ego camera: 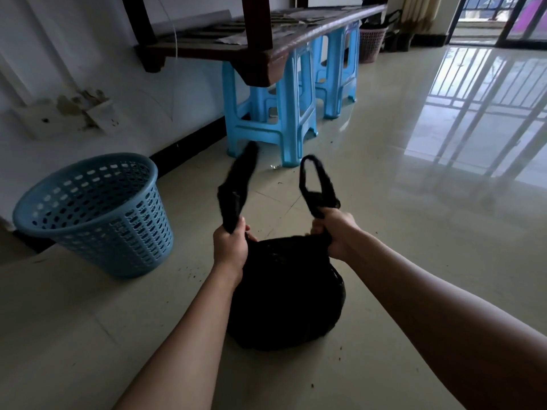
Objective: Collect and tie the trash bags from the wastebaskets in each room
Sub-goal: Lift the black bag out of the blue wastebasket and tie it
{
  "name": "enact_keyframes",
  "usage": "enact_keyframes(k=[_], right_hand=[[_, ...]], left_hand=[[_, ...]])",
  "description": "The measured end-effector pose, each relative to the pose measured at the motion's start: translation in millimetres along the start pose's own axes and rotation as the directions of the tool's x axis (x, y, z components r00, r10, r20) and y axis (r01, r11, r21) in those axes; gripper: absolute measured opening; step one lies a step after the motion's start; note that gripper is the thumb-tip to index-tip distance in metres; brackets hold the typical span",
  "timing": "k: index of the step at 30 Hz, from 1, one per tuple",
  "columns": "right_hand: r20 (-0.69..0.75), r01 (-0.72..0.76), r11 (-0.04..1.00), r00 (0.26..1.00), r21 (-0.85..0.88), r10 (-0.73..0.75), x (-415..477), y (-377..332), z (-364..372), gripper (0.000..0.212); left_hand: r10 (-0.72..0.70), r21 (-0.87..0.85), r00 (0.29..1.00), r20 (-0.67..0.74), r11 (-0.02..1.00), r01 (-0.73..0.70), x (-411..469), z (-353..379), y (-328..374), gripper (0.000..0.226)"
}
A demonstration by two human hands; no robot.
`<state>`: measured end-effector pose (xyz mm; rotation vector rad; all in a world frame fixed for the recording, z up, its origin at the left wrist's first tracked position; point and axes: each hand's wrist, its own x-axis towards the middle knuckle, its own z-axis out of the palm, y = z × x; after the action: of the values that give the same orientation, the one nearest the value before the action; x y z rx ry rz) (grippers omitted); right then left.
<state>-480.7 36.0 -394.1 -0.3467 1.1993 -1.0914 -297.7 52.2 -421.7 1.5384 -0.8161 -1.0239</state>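
Note:
A full black trash bag (284, 294) sits on the pale tiled floor in the middle of the view. My left hand (231, 247) grips the bag's left handle, which sticks up and away from me. My right hand (336, 232) grips the right handle, whose loop stands open above the fist. The two handles are held apart over the bag's mouth. A blue perforated wastebasket (94, 214) stands to the left by the wall, with no liner visible in it.
Two blue plastic stools (272, 113) carry a dark wooden frame (266, 51) along the wall ahead. A pink basket with a black bag (371, 42) stands far back. Small dark crumbs dot the floor around the bag. Glass doors lie at the far right.

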Motion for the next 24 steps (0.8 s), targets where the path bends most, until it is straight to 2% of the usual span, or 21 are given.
enact_keyframes(k=[1,3,5,8,9,10,12,14,16,17,19,21,22,23,24], right_hand=[[-0.091,0.018,0.967,0.995,-0.254,-0.043,2,5,-2,0.02],[-0.142,0.01,0.759,0.981,-0.651,-0.135,4,14,-4,0.022],[-0.111,0.008,0.606,0.981,-0.795,-0.159,5,17,-6,0.027],[0.015,0.087,0.53,0.99,-0.844,-0.138,4,16,-5,0.019],[0.075,0.117,0.555,0.992,-0.823,-0.099,2,15,-5,0.01],[0.131,0.122,0.624,0.991,-0.772,-0.031,-1,13,-5,0.006],[0.285,0.03,0.786,0.94,-0.617,0.188,-4,5,-10,0.017],[0.428,-0.073,0.837,0.833,-0.542,0.35,-7,-5,-15,0.03],[0.433,-0.102,0.842,0.821,-0.53,0.372,-7,-10,-14,0.047],[0.382,-0.105,0.852,0.861,-0.512,0.336,-6,-11,-12,0.05],[0.197,-0.095,0.896,0.96,-0.434,0.197,-1,-7,-8,0.043],[0.038,-0.081,0.953,0.995,-0.292,0.096,4,-3,-7,0.028],[0.012,-0.087,0.972,0.996,-0.219,0.092,5,-3,-7,0.023],[0.019,-0.096,0.983,0.995,-0.155,0.1,5,-4,-9,0.021],[0.048,-0.102,0.989,0.993,-0.104,0.107,4,-7,-11,0.02]], left_hand=[[0.097,0.158,0.995,0.033,0.982,-0.101,-3,2,0,0.03],[0.264,0.424,0.953,0.147,0.854,-0.302,-9,8,0,0.018],[0.379,0.594,0.894,0.239,0.671,-0.444,-16,14,-1,0.024],[0.444,0.748,0.837,0.319,0.424,-0.51,-23,19,-3,0.027],[0.428,0.791,0.836,0.344,0.348,-0.504,-23,19,-4,0.027],[0.404,0.824,0.836,0.371,0.273,-0.497,-23,19,-5,0.028],[0.358,0.851,0.827,0.434,0.14,-0.506,-23,19,-8,0.035],[0.344,0.842,0.802,0.489,0.055,-0.537,-25,21,-11,0.036],[0.352,0.818,0.762,0.544,-0.02,-0.575,-32,27,-14,0.028],[0.35,0.803,0.744,0.569,-0.037,-0.595,-35,31,-16,0.025],[0.334,0.763,0.712,0.618,-0.036,-0.646,-41,37,-21,0.021],[0.314,0.726,0.688,0.655,-0.01,-0.687,-43,38,-26,0.021],[0.289,0.72,0.696,0.657,0.034,-0.693,-42,37,-28,0.021],[0.251,0.718,0.72,0.646,0.118,-0.686,-38,35,-29,0.02],[0.194,0.714,0.759,0.622,0.259,-0.651,-35,33,-29,0.019]])
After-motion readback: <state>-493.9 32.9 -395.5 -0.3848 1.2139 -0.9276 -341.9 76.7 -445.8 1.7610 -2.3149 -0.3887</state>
